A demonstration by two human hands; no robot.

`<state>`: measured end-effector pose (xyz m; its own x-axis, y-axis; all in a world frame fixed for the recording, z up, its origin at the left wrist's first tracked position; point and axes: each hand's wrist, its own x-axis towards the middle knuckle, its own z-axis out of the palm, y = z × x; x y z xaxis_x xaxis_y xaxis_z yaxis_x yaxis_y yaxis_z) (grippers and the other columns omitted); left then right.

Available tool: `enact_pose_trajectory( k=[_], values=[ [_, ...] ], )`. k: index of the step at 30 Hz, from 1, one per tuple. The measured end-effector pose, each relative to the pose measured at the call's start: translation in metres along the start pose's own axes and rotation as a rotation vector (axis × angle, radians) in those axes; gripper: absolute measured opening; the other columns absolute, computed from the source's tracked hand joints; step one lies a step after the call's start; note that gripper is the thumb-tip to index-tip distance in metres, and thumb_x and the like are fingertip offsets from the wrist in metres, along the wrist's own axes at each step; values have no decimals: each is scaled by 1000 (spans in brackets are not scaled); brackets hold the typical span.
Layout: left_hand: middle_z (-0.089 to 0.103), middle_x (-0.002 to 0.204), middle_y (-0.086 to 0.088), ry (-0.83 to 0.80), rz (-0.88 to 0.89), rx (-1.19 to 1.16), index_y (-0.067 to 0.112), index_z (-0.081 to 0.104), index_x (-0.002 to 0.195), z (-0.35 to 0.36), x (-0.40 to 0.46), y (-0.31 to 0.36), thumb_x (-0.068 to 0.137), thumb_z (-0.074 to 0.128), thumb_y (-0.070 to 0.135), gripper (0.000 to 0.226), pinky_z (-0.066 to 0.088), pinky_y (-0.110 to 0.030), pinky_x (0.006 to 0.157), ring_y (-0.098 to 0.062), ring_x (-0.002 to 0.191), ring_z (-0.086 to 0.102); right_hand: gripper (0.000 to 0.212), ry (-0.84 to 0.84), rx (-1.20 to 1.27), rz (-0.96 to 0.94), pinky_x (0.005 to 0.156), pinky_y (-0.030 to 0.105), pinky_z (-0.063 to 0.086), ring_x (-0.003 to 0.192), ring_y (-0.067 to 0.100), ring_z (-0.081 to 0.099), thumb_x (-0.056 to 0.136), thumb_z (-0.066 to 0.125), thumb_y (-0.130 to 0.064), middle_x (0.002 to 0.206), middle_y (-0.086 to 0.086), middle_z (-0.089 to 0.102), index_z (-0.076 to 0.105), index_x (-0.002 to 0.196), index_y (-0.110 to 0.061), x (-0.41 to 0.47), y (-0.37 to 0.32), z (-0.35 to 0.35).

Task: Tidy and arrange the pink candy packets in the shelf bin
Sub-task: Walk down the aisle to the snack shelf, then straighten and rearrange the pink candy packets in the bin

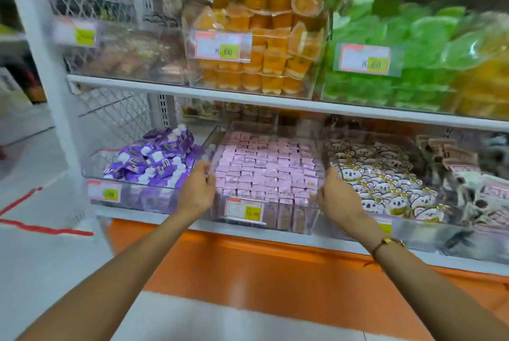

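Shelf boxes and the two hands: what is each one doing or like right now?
Pink candy bin: full, packets in neat rows, held at both sides.
Left hand: grips the bin's left wall.
Right hand: grips the bin's right wall.
Purple candy bin: packets heaped loosely.
Koala packet bin: full, packets overlapping.
Orange jelly cup bin: stacked high.
Green packet bin: full.

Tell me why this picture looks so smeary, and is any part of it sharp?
Head view: motion blur smears nearly everything, worst over the green packets and the frame's right edge; the wide lens bends the white shelf post. Sharpest is the middle: the pink candy packets in the clear plastic bin, held at its sides by the left hand and right hand. Price labels stay barely legible.
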<state>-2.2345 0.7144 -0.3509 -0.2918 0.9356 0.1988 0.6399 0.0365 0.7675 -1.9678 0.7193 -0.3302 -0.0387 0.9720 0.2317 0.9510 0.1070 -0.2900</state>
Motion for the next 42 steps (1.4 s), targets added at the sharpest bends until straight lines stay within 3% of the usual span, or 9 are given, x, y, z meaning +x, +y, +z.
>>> enact_pose_trajectory(
  k=[4,10,14,17,24,30,37,40,42],
  values=[
    [60,106,-24,-49,-44,77,6,45,111,3,13,4,99,39,16,17,42,-38,73,-39,95,57,37,-2,3,31,46,30,29,72,33,57,92,47,-9,86,19,60,30,122,3,12,3,-2],
    [58,122,-20,-24,-37,105,9,34,142,16,17,-6,103,31,22,41,44,-44,86,-38,110,55,37,41,-110,63,60,35,40,87,37,63,93,49,-11,98,22,63,31,123,-1,19,1,10],
    [61,96,-27,-4,32,132,2,54,108,9,21,-5,100,36,16,24,44,-45,74,-42,91,57,23,36,-81,58,59,39,45,81,39,63,90,50,-8,91,23,64,40,110,0,23,2,3],
    [60,91,-28,-42,40,138,9,45,73,1,27,0,96,40,10,24,39,-40,67,-43,85,55,20,66,-64,76,63,41,49,79,39,62,90,48,-7,90,24,64,46,108,0,22,-1,0],
    [64,90,-24,-34,170,241,4,49,80,-29,47,17,97,41,19,24,47,-44,74,-43,88,58,13,186,-71,46,56,35,35,71,40,60,87,49,-6,70,24,58,50,75,-4,23,-13,-29],
    [53,62,-9,-110,292,257,15,45,70,-54,4,-5,93,49,16,23,37,-39,59,-38,74,58,25,211,-44,-48,51,39,45,58,36,60,88,50,-7,60,18,63,58,111,-4,-26,-8,-30],
    [48,57,-4,-12,371,252,14,51,93,-30,-9,-19,96,45,19,8,32,-40,58,-40,71,57,43,253,34,-73,51,41,44,55,31,56,99,40,-18,64,12,63,34,141,-9,-28,3,3],
    [65,78,-20,13,348,290,19,36,143,-19,-10,-24,96,45,20,47,42,-45,69,-44,82,61,54,294,-7,-77,42,31,24,50,28,47,97,43,-15,64,11,61,24,148,-11,-24,9,14],
    [63,69,-18,28,356,233,23,28,148,-17,-14,-26,96,48,21,56,46,-46,69,-42,74,62,48,323,86,-97,41,26,18,47,28,48,96,47,-13,61,9,60,36,143,-13,-25,12,17]
  ],
)
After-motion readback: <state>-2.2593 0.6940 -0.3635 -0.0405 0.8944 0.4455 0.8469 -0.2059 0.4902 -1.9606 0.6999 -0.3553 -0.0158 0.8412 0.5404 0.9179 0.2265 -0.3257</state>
